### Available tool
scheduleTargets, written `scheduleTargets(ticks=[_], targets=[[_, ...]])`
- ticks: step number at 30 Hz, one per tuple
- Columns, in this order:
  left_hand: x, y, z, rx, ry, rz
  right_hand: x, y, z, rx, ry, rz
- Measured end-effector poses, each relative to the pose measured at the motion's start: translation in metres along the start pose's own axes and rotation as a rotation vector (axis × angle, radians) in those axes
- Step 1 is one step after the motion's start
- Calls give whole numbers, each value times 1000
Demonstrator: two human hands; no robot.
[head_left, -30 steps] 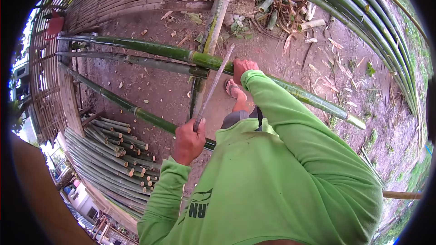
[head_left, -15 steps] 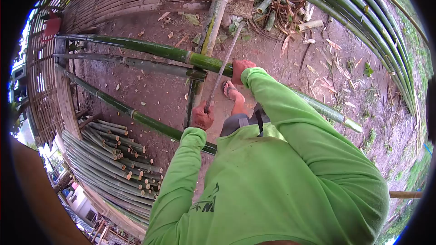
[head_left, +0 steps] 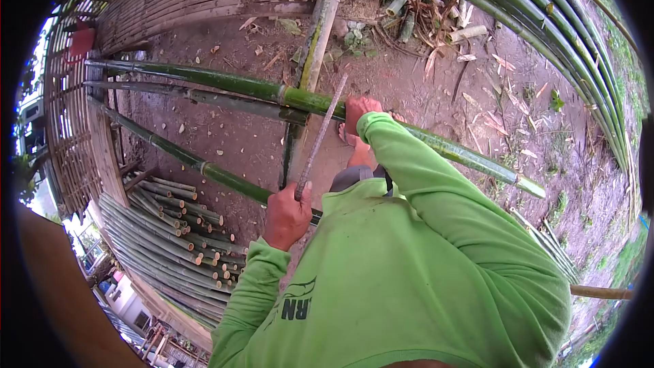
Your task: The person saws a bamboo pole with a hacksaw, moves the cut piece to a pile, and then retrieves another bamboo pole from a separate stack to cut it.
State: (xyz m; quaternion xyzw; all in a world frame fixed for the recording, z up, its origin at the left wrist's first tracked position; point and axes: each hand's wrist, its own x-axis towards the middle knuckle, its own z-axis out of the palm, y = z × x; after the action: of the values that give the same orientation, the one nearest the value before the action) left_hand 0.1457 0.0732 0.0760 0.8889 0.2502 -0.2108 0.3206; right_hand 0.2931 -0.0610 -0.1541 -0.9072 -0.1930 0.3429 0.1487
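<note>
My left hand (head_left: 287, 217) is closed round the handle end of a long, narrow saw (head_left: 319, 138), seen nearly edge-on. The blade crosses a thick green bamboo pole (head_left: 231, 82) just left of my other hand; whether it has cut into the pole cannot be made out. My right hand (head_left: 361, 112) grips that pole from above. The pole rests across an upright-running bamboo support (head_left: 320, 31), and its pale right end (head_left: 530, 186) sticks out past my right sleeve. Below it lies a darker bamboo pole (head_left: 204, 97), ending near the support.
Another green bamboo pole (head_left: 184, 160) slants under my left hand. Cut bamboo poles (head_left: 163, 232) are stacked at the lower left. Long green poles (head_left: 538, 20) lie at the upper right. Bamboo offcuts (head_left: 409, 17) and scraps litter the dirt ground. A slatted bamboo structure (head_left: 75, 123) stands left.
My left hand has drawn the saw back toward my body and slightly left. My right hand stays on the bamboo pole. The view has shifted slightly.
</note>
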Motion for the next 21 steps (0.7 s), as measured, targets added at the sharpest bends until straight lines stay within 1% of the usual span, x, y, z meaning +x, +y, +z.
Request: scheduleTargets(ticks=[2,4,6,7,8,9,12,13,16,17,18,20,21], targets=[[6,5,-4,8,-60,-67,1,-1,-7,14,-16,-4],[29,-7,10,101,1,53,2,-2,-10,6,-45,0],[89,-11,52,44,-9,91,-2,6,-15,2,-63,30],[107,-8,64,27,-1,96,6,8,-22,-4,-76,30],[107,-12,66,31,0,68,3,-2,-16,13,-116,14],[107,-17,69,34,-4,59,5,-1,-11,11,-114,12],[94,-45,85,-99,43,41,5,-3,-15,-24,-168,10],[88,-55,92,-105,100,84,5,-2,-18,-11,-173,14],[86,-119,130,-301,92,132,6,-6,-30,-57,-183,5],[86,-128,143,-351,157,168,6,-4,-23,-23,-139,3],[83,-114,136,-284,166,178,5,-7,-23,-33,-155,23],[79,-62,102,-156,195,196,5,-10,-31,-63,-181,56],[68,-55,90,-137,167,190,-2,-14,-27,-64,-191,47]])
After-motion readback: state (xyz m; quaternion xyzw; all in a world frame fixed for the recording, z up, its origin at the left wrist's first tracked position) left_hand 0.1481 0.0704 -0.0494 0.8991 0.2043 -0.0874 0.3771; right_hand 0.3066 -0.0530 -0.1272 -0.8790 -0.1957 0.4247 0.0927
